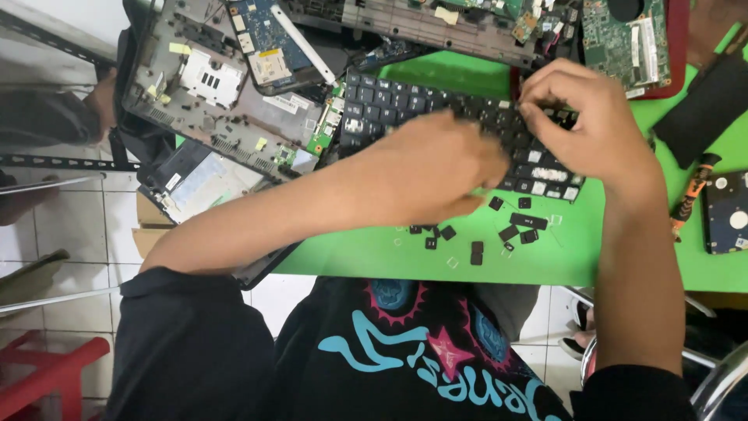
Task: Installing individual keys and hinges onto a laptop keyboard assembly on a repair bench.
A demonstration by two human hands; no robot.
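Together our hands work on a black laptop keyboard (436, 105) lying slantwise on the green desk (374, 257). Our left hand (432, 171) rests curled over the keyboard's near edge at its middle; what its fingers pinch, if anything, we cannot tell. Our right hand (588, 125) presses bent fingers onto the keys at the keyboard's right end, fingertips hidden among them. Loose black keycaps (518, 226) lie scattered on the desk just near of the keyboard. Far left sits a stripped grey laptop chassis (214, 93). A green circuit board (623, 39) lies far right. At the right edge lie an orange-handled screwdriver (693, 191) and a hard drive (728, 212).
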